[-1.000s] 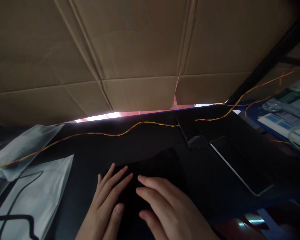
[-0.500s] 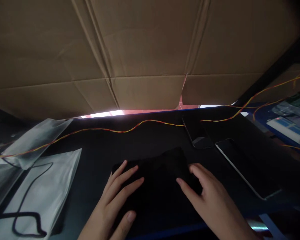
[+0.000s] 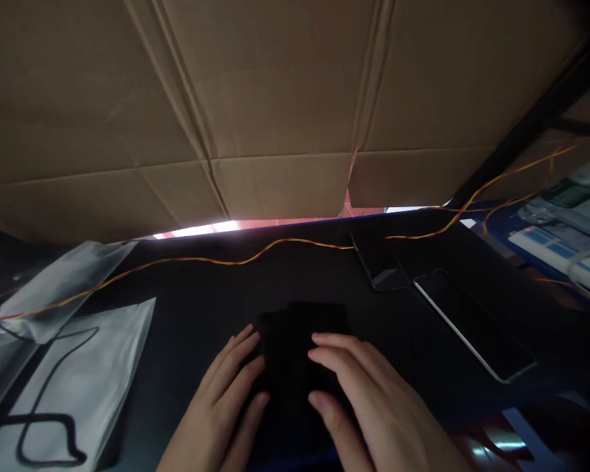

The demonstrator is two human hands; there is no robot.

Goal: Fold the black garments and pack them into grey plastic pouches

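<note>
A black item, dark and hard to tell from the black table, lies between my two hands; it looks like folded cloth. My left hand touches its left side, fingers slightly bent and apart from the thumb. On its right part rests my right hand, with the fingertips over the top and the thumb lower down, spread from the fingers. Neither hand is closed round it.
Two dark phones lie to the right. A red-yellow wire crosses the back of the black table. Clear plastic bags lie left, and cardboard stands behind. Packets sit far right.
The black item now looks narrower. My right hand has moved left and lies over its right part, closer to my left hand. The view has shifted slightly.
</note>
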